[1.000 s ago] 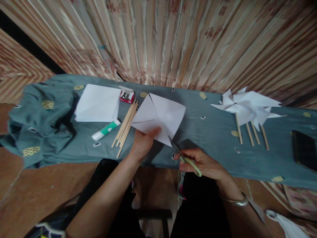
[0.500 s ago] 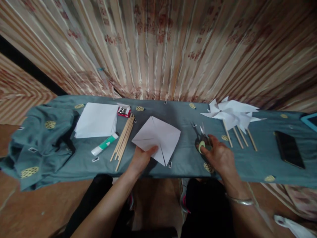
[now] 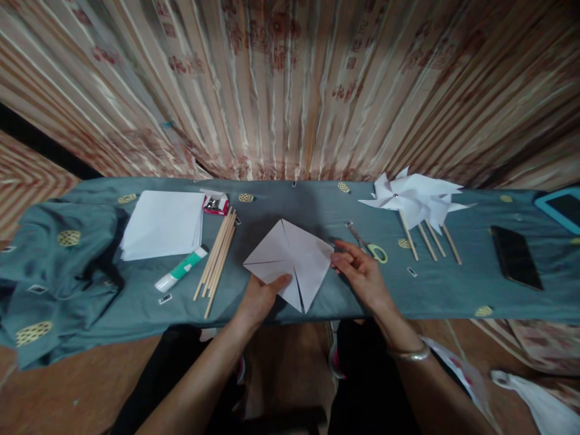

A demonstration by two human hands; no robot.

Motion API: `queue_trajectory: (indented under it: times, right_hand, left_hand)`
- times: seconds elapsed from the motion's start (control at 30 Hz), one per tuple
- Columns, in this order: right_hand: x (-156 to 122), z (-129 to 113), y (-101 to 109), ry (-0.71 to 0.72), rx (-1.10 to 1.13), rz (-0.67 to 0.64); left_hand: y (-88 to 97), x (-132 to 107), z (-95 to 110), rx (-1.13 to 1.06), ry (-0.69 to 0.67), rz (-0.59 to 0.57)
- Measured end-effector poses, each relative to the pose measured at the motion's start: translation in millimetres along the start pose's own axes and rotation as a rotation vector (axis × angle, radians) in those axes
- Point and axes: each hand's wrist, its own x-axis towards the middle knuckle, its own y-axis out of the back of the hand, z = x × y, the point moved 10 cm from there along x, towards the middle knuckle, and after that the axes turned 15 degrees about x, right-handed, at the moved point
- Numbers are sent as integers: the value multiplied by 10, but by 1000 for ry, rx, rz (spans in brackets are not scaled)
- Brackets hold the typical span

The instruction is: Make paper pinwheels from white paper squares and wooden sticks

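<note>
A white square of paper with creases and cuts from its corners lies on the teal cloth in front of me. My left hand pinches its near left edge, thumb on top. My right hand is open beside the paper's right corner, fingers stretched toward it and holding nothing. Just beyond that hand, the green-handled scissors lie on the cloth.
To the left are a stack of white paper, a glue tube, a bundle of wooden sticks and a small red box. Finished paper pinwheels on sticks, a black phone and a tablet lie to the right. A curtain hangs behind.
My right hand carried the scissors away from the paper, set them down on the cloth to the right, and has come back empty to the paper's right corner. The left hand keeps its hold.
</note>
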Motion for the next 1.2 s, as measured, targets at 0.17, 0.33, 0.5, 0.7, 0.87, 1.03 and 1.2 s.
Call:
queue_trajectory:
  times: [0.17, 0.33, 0.5, 0.7, 0.87, 1.03, 1.2]
  right_hand:
    - [20, 136, -210, -128, 201, 2]
    - [61, 158, -140, -106, 146, 31]
    - [74, 45, -3, 35, -95, 61]
    - [-5, -318, 106, 347, -585, 174]
    - [-207, -479, -322, 700, -877, 55]
    - [-342, -244, -839, 780, -951, -214]
    - [-303, -51, -969, 768, -995, -253]
  left_hand:
    - [3, -11, -46, -71, 71, 20]
    - [-44, 38, -36, -36, 13, -71]
    - [170, 133, 1, 21, -123, 24]
    - [238, -53, 407, 643, -617, 163]
    - [-32, -154, 393, 786, -709, 10]
    - [28, -101, 415, 770, -678, 40]
    - [208, -56, 490, 740, -672, 103]
